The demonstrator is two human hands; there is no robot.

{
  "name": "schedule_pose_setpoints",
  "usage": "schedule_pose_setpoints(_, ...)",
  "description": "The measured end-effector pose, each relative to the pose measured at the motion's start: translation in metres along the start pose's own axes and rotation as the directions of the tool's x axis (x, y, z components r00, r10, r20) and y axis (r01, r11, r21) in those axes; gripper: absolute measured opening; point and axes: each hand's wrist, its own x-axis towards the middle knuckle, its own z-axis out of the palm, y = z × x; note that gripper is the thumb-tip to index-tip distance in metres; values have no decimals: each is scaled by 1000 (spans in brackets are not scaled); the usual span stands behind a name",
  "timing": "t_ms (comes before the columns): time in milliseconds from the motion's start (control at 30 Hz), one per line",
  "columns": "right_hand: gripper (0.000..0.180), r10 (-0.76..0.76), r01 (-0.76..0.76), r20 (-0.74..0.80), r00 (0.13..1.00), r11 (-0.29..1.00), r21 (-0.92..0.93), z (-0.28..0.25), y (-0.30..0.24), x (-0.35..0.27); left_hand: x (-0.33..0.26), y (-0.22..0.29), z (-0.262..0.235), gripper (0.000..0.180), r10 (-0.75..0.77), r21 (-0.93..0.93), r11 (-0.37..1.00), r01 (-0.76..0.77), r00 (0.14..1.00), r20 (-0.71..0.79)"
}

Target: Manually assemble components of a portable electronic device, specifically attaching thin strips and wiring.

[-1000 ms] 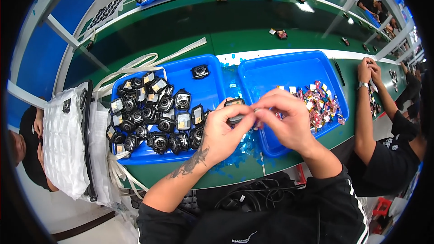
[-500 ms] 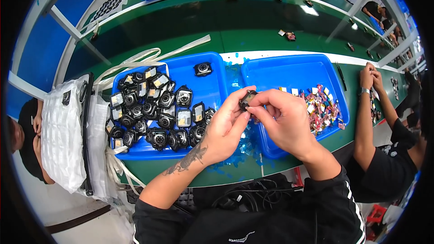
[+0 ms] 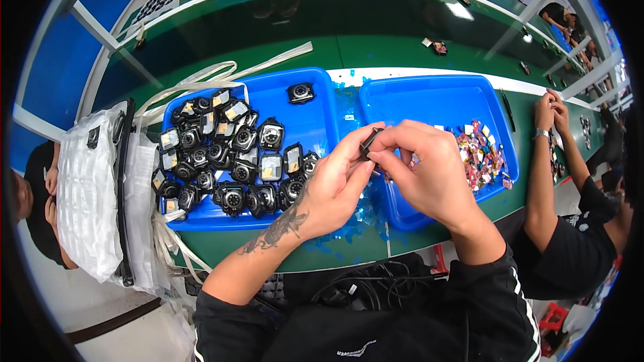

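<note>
Above the gap between two blue trays, my hands meet around one small black smartwatch case. My left hand is closed about its left side, with thumb and fingertips against it. My right hand pinches the same watch case from the right, its fingers curled. The case is tilted nearly edge-on, and fingers cover much of it. In the left blue tray lies a heap of black watch cases, some showing round sensor backs, others open-faced. The right blue tray holds a pile of small pink, white and yellow parts.
Blue film scraps litter the green bench between the trays. White straps lie behind the left tray, and bubble wrap stands at far left. Beyond runs a green conveyor belt carrying small parts. A co-worker's forearms are at right.
The watch case between my fingers has turned from showing its greyish face to nearly edge-on. Parts on the belt have shifted right. The view has tipped slightly.
</note>
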Motion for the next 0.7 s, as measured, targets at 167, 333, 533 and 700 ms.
schedule_pose_setpoints(167,16,-58,59,7,998,997,-56,-10,-5,0,-1,1,-3,46,0,141,990,-9,998,62)
schedule_pose_setpoints(333,24,10,-9,-18,1000,996,85,-6,7,3,1,0,3,49,26,-81,996,-26,1000,-7)
schedule_pose_setpoints(533,24,165,-170,46,985,927,335,-12,8,-26,6,-3,4,49,53,-194,977,-87,983,-173)
schedule_pose_setpoints(700,14,284,-275,75,956,774,571,-9,12,-30,3,2,-5,31,335,506,809,-298,942,18)
